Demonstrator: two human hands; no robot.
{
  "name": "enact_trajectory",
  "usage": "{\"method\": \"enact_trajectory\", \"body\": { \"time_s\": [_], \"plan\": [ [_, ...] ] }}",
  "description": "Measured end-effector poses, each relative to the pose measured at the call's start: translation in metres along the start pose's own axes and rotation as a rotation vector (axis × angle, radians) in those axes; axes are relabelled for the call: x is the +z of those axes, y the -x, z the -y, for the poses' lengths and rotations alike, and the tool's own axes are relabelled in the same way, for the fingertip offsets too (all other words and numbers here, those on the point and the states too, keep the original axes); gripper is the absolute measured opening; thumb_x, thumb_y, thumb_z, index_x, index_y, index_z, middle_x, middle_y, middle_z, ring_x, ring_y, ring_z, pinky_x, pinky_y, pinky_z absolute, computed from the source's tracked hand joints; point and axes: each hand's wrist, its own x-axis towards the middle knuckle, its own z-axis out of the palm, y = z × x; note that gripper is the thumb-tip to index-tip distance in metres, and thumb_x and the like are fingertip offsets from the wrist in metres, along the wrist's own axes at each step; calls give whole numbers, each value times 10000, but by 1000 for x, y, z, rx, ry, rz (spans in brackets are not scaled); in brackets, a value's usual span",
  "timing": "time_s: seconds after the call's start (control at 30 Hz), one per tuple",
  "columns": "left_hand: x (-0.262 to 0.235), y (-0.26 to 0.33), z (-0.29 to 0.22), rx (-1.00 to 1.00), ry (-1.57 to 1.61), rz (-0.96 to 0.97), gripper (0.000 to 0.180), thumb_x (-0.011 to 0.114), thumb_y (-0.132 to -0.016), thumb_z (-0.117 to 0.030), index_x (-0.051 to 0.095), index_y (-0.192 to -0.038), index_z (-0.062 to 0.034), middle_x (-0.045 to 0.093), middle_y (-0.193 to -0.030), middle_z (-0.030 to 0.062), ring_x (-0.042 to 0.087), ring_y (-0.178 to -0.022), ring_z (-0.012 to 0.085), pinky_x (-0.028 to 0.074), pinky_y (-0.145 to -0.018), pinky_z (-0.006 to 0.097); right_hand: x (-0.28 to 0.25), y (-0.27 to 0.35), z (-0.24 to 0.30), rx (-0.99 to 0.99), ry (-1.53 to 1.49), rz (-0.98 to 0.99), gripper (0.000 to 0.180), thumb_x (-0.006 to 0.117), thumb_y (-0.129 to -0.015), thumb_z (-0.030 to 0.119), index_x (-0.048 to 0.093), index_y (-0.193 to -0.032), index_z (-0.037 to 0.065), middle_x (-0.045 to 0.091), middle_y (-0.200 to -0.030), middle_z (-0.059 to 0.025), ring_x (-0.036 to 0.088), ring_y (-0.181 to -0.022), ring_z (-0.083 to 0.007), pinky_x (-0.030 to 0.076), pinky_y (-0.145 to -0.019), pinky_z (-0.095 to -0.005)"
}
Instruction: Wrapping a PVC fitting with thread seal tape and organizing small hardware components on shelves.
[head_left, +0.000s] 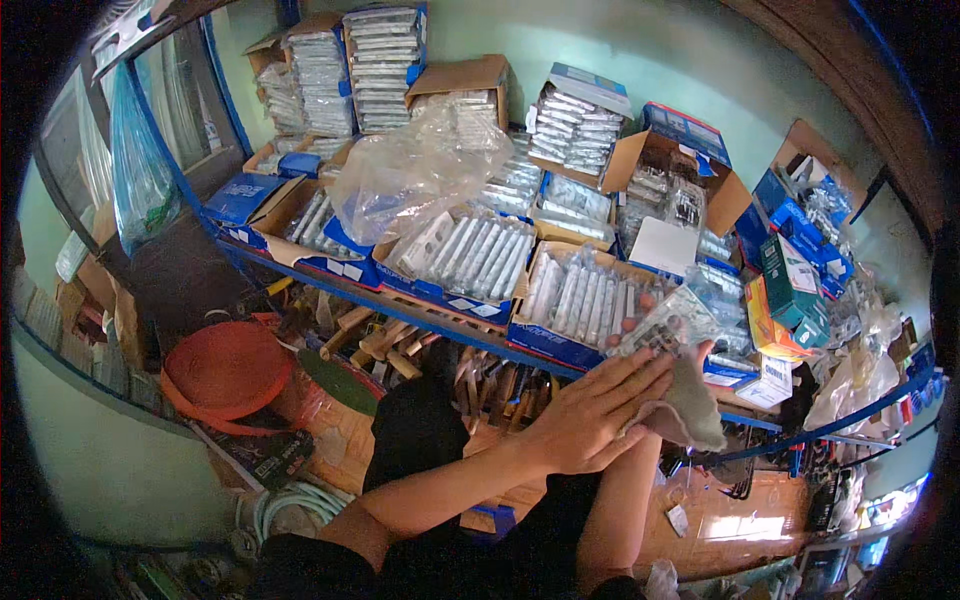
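Cloth (pixel 690 410) is bunched between the two hands, its loose end hanging to the right of the left hand (pixel 592 418), whose long fingers lie nearly straight and close together; whether they pinch the fabric I cannot tell, nor how the right hand (pixel 706 349), mostly hidden behind, grips. Just beyond the left fingertips is a clear packet (pixel 674 322), with a box (pixel 555 340) to its left. Wiping probably goes best with steady pressure, the loose end gathered in so it snags nothing.
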Motion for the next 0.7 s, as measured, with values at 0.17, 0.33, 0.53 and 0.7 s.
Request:
{"method": "enact_trajectory", "body": {
  "time_s": [0.17, 0.33, 0.53, 0.7],
  "plan": [
    [-12, -10, 31, -145, -192, -301, 537, 483, -1015, -242, 470, -1515, -45, 314, -1633, 213, 293, -1498, 451, 144, -1239, 545, -15, 12, -57, -188, 1111, -451, 456, 565, -1026, 304, 532, -1389, 30, 538, -1436, -180, 565, -1262, -304, 443, -1095, -433],
    [-50, 6, 74, -220, -86, -458, 434, 417, -1073, -223, 539, -1425, -2, 424, -1538, 289, 290, -1501, 445, 153, -1237, 527, 59, -2, -48, 280, 1188, -78, 428, 507, -1077, 343, 560, -1274, -33, 575, -1049, -144, 522, -975, -217, 446, -923, -385],
    [-13, 48, 90, -207, 55, -283, 474, 500, -1009, -138, 456, -1427, 82, 448, -1483, 336, 433, -1411, 428, 323, -1180, 480, 56, -2, -55, 61, 1280, -174, 471, 487, -1072, 362, 537, -1306, -43, 584, -1210, -206, 546, -1158, -292, 411, -1033, -414],
    [-9, 10, 25, -340, 109, -318, 553, 479, -1016, -185, 390, -1504, 60, 265, -1595, 344, 351, -1449, 487, 289, -1192, 488, 13, 13, -43, 62, 1005, -272, 483, 447, -1092, 262, 447, -1473, -36, 532, -1446, -150, 513, -1310, -264, 377, -1122, -391]
  ]
}}
